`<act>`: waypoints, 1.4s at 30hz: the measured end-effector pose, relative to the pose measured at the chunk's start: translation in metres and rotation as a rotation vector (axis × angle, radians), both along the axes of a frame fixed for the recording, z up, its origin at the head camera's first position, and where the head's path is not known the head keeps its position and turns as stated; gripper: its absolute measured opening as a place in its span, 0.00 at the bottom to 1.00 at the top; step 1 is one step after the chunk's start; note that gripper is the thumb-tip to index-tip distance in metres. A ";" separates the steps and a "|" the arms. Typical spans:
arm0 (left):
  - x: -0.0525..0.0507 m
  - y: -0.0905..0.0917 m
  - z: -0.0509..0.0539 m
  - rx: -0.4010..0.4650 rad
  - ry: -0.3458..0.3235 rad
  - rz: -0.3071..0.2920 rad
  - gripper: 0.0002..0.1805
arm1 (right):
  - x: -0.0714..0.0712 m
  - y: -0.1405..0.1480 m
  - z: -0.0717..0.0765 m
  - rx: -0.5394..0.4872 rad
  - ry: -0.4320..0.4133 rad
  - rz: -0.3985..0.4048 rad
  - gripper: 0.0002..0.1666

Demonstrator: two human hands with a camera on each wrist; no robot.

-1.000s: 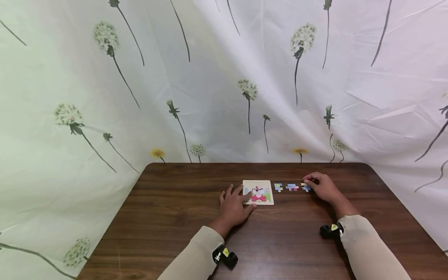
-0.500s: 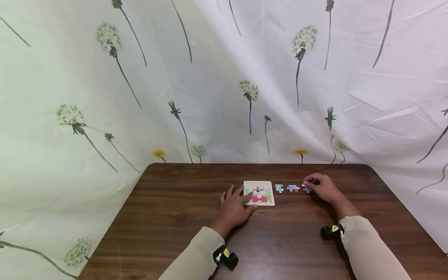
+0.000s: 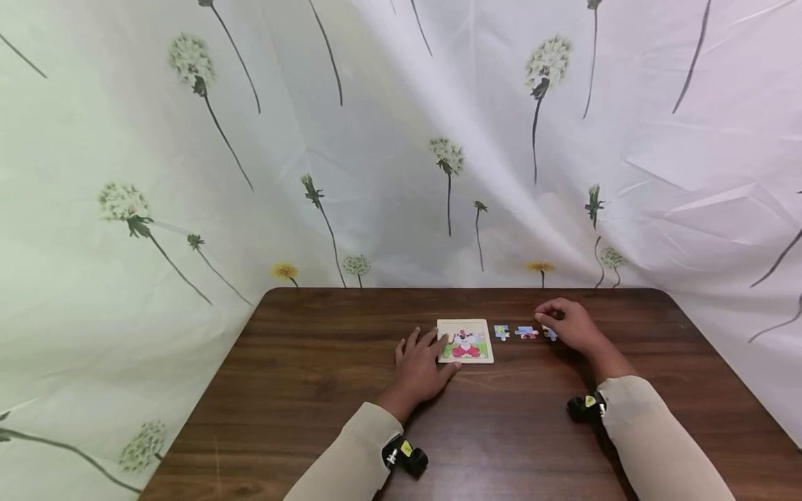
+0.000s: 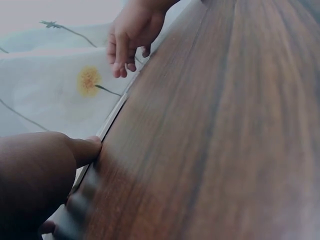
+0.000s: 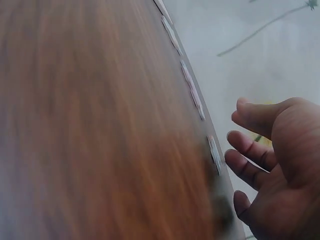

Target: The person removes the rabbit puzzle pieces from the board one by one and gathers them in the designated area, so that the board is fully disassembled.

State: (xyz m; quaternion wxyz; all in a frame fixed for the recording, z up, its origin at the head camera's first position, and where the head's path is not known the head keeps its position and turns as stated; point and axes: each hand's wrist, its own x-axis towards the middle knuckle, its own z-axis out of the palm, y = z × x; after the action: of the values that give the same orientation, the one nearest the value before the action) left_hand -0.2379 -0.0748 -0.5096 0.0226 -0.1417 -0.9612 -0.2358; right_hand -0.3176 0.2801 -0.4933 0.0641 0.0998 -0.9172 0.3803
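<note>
A small wooden puzzle board (image 3: 466,347) with a cartoon animal in red lies on the dark table. My left hand (image 3: 418,367) rests at its left side with fingers spread, the thumb by the lower edge and a finger over the picture. To the right, three jigsaw pieces lie in a row: a left piece (image 3: 502,332), a middle piece (image 3: 526,332) and a right piece (image 3: 549,333), which is partly hidden by my right hand (image 3: 573,325). In the right wrist view, that hand is apart from the right piece (image 5: 214,155), its fingers loosely bent and nothing visible in them.
The brown wooden table (image 3: 301,390) ends at a far edge just behind the board and pieces. Behind it hangs a white cloth (image 3: 388,195) printed with dandelions. A small black camera is strapped to each wrist.
My right hand has let go of the right puzzle piece and risen slightly up and to the left. The left hand stays on the board.
</note>
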 end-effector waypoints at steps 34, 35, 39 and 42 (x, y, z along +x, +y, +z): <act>0.002 -0.006 0.002 0.103 0.010 -0.029 0.16 | -0.013 -0.106 0.001 -0.060 0.031 0.200 0.06; 0.002 -0.007 0.002 0.099 0.008 -0.029 0.16 | -0.013 -0.109 0.001 -0.064 0.030 0.211 0.06; 0.002 -0.007 0.001 0.097 0.011 -0.031 0.16 | -0.012 -0.120 0.005 -0.076 0.011 0.264 0.05; 0.001 -0.008 0.000 0.101 0.032 -0.034 0.17 | -0.012 -0.126 0.005 -0.086 0.001 0.302 0.05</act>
State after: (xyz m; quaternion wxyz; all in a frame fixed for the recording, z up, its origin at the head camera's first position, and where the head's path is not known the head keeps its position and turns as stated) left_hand -0.2364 -0.0830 -0.5100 0.0412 -0.1605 -0.9449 -0.2822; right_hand -0.3294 0.1544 -0.4880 0.0110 0.2338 -0.8747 0.4245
